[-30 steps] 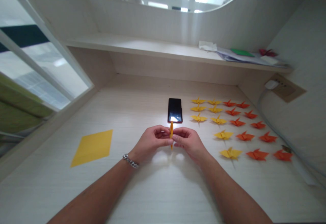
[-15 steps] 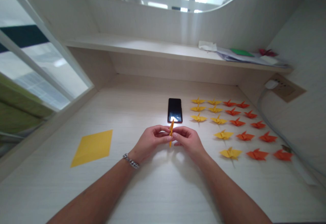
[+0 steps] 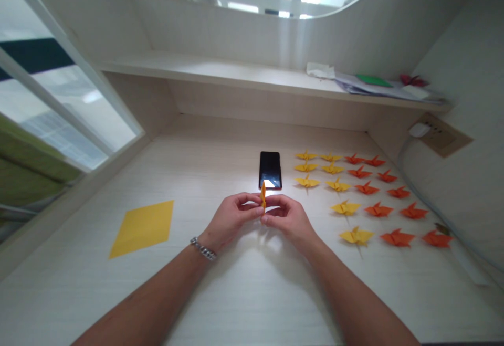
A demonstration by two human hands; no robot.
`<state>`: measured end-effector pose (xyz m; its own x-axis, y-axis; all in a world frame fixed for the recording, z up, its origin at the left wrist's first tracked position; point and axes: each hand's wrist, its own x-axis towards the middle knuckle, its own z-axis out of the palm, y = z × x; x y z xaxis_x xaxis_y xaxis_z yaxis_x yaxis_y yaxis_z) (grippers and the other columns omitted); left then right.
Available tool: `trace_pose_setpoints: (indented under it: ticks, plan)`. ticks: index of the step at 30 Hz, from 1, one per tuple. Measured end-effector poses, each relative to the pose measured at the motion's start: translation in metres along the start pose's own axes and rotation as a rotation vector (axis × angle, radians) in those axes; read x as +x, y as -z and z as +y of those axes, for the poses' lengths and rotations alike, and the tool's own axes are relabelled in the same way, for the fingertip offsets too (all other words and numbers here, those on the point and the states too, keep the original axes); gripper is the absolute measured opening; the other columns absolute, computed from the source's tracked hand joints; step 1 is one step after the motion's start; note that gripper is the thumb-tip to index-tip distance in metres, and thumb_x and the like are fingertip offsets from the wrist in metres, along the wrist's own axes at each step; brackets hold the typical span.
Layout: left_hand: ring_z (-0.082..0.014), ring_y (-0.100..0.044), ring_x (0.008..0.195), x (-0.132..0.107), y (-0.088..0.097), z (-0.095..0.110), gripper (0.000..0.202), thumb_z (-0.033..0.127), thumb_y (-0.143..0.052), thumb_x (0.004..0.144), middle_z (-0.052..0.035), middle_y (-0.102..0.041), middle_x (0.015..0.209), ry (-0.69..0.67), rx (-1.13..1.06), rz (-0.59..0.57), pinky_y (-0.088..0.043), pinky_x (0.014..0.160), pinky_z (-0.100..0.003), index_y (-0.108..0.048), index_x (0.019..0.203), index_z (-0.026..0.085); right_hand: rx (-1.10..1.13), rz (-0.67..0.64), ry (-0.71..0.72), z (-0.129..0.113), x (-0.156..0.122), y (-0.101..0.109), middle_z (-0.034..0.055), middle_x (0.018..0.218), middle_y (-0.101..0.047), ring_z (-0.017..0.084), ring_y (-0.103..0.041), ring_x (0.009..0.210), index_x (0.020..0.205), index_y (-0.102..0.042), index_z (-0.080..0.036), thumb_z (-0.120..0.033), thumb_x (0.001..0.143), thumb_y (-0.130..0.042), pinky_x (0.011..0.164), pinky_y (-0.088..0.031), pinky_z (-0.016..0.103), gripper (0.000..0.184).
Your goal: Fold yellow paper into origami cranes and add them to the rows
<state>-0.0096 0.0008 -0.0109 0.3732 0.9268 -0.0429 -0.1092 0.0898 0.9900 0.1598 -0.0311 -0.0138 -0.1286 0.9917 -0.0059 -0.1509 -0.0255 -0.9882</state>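
Between my two hands, a small folded piece of yellow-orange paper (image 3: 263, 192) stands on edge, its top pointing away from me. My left hand (image 3: 236, 216) pinches it from the left with thumb and fingers. From the right, my right hand (image 3: 289, 219) grips it the same way, the thumb at its lower end. The fingers hide part of the folds. Just beyond the fingertips lies a black phone (image 3: 270, 169). A flat yellow paper sheet (image 3: 145, 228) rests on the table well to the left of my left hand.
Right of my hands stand rows of folded paper cranes, yellow ones (image 3: 345, 208) and orange ones (image 3: 378, 210). A cable (image 3: 419, 191) runs along the right wall from a socket (image 3: 443, 135). Papers (image 3: 370, 86) lie on the shelf (image 3: 236, 75) at the back.
The folded paper has shifted slightly left and looks more upright and compact. My right thumb has moved a little down and left along it. The cranes, phone and sheet are unmoved.
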Motion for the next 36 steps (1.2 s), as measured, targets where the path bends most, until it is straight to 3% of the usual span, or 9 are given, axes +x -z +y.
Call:
trace_pose_setpoints:
  ticks: [10, 14, 20, 23, 26, 28, 31, 36]
  plan:
    - [-0.0219, -0.066, 0.091, 0.001, 0.001, 0.000, 0.027, 0.026, -0.074, 0.071, -0.0111, -0.069, 0.105, 0.009, 0.012, -0.001, -0.052, 0.082, -0.035, -0.065, 0.092, 0.013, 0.098, 0.007, -0.039, 0.002, 0.001, -0.001, 0.0067, 0.097, -0.068, 0.018, -0.066, 0.072, 0.097, -0.066, -0.018, -0.018, 0.062, -0.075, 0.064, -0.053, 0.030, 0.035]
    - [-0.0242, -0.065, 0.097, 0.000, -0.002, 0.003, 0.028, 0.025, -0.074, 0.071, -0.0119, -0.064, 0.116, -0.030, 0.005, 0.014, -0.052, 0.088, -0.040, -0.062, 0.094, 0.014, -0.009, 0.066, 0.023, 0.003, 0.002, -0.004, 0.0067, 0.093, -0.068, 0.020, -0.065, 0.075, 0.100, -0.064, -0.018, -0.019, 0.067, -0.071, 0.064, -0.054, 0.031, 0.034]
    - [-0.0233, -0.061, 0.108, -0.006, -0.012, 0.003, 0.028, 0.021, -0.072, 0.073, -0.0103, -0.059, 0.125, -0.162, 0.054, -0.053, -0.046, 0.100, -0.043, -0.061, 0.098, 0.016, -0.216, 0.203, 0.102, 0.004, 0.002, -0.007, 0.0058, 0.094, -0.069, 0.019, -0.064, 0.077, 0.099, -0.065, -0.018, -0.018, 0.075, -0.059, 0.066, -0.052, 0.029, 0.024]
    - [-0.0239, -0.060, 0.109, -0.009, -0.015, 0.005, 0.032, 0.021, -0.075, 0.069, -0.0109, -0.057, 0.128, -0.115, 0.020, -0.074, -0.047, 0.100, -0.042, -0.061, 0.097, 0.016, -0.327, 0.248, 0.141, 0.002, 0.000, -0.006, 0.0022, 0.078, -0.068, 0.017, -0.062, 0.069, 0.085, -0.066, -0.017, -0.015, 0.074, -0.055, 0.061, -0.049, 0.026, 0.016]
    - [-0.0244, -0.061, 0.107, -0.008, -0.014, 0.007, 0.033, 0.026, -0.075, 0.070, -0.0112, -0.060, 0.123, -0.028, -0.079, -0.003, -0.049, 0.096, -0.042, -0.062, 0.097, 0.016, -0.450, 0.298, 0.222, -0.001, -0.003, -0.005, 0.0009, 0.072, -0.066, 0.017, -0.060, 0.066, 0.079, -0.066, -0.019, -0.013, 0.075, -0.054, 0.059, -0.047, 0.026, 0.014]
    - [-0.0246, -0.064, 0.102, -0.006, -0.012, 0.008, 0.031, 0.034, -0.072, 0.074, -0.0120, -0.066, 0.111, 0.060, -0.158, 0.039, -0.051, 0.091, -0.042, -0.063, 0.097, 0.015, -0.517, 0.294, 0.291, -0.003, -0.005, -0.005, 0.0022, 0.077, -0.067, 0.018, -0.060, 0.069, 0.083, -0.068, -0.020, -0.014, 0.078, -0.052, 0.061, -0.048, 0.027, 0.018]
    - [-0.0234, -0.067, 0.090, -0.003, -0.009, 0.007, 0.033, 0.041, -0.068, 0.077, -0.0130, -0.070, 0.095, 0.194, -0.223, 0.005, -0.054, 0.083, -0.041, -0.066, 0.093, 0.012, -0.615, 0.233, 0.414, -0.003, -0.007, -0.006, 0.0041, 0.088, -0.069, 0.020, -0.062, 0.081, 0.091, -0.070, -0.024, -0.013, 0.080, -0.051, 0.071, -0.049, 0.031, 0.025]
    - [-0.0205, -0.066, 0.089, -0.003, -0.008, 0.006, 0.025, 0.031, -0.072, 0.074, -0.0101, -0.070, 0.093, 0.197, -0.273, -0.040, -0.053, 0.085, -0.038, -0.066, 0.090, 0.013, -0.625, 0.221, 0.466, -0.001, -0.008, -0.007, 0.0049, 0.094, -0.069, 0.022, -0.062, 0.087, 0.098, -0.069, -0.026, -0.011, 0.078, -0.054, 0.079, -0.048, 0.034, 0.029]
